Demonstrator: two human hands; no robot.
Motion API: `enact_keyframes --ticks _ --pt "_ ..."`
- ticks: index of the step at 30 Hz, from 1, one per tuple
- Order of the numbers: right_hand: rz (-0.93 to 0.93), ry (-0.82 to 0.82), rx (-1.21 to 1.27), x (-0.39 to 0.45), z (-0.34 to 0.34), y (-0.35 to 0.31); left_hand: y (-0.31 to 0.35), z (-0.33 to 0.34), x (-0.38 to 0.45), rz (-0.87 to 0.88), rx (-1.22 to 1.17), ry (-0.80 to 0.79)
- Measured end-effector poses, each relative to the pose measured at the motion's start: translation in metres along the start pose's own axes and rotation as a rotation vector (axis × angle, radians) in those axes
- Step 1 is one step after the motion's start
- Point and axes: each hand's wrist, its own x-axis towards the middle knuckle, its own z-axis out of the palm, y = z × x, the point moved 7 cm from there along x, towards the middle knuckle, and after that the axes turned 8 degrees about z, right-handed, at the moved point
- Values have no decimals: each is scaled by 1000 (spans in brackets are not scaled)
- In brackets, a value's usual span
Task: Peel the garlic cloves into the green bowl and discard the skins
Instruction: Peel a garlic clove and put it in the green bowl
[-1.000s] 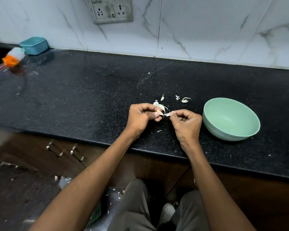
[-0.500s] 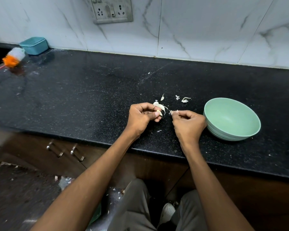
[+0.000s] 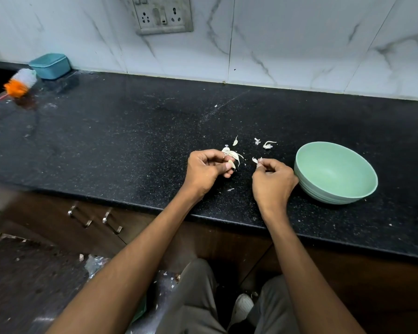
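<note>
My left hand (image 3: 208,169) holds a garlic clove (image 3: 231,163) between thumb and curled fingers, with loose white skin (image 3: 232,154) hanging off it. A short way to the right, my right hand (image 3: 272,182) pinches a small torn piece of skin (image 3: 255,160) at its fingertips. The green bowl (image 3: 336,173) stands on the black counter just right of my right hand, almost touching it; I see nothing inside it. A few skin scraps (image 3: 267,145) lie on the counter behind my hands.
The black counter (image 3: 130,141) runs to a marble wall with a socket plate (image 3: 163,15). A teal box (image 3: 50,65) and an orange-and-white brush (image 3: 19,83) sit far left. Drawer handles (image 3: 94,219) are below the front edge. My knees are under the counter.
My hands have drawn apart: the right hand has pulled a piece of skin off the clove and moved right toward the bowl. The left hand has stayed in place with the clove.
</note>
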Motion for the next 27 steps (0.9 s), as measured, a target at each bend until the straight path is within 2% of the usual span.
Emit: enact_keyframes --ticks 6,10,14,27 --pt "-112 -7 3 -8 -2 -13 -1 1 1 -2 16 1" --pt "-324 -137 29 -18 7 -25 -3 0 2 -17 25 21" --pt "-408 -221 -10 -21 15 -26 -5 0 2 -38 34 14" --pt "-446 -203 -68 -23 14 -29 -8 5 3 -17 56 -71"
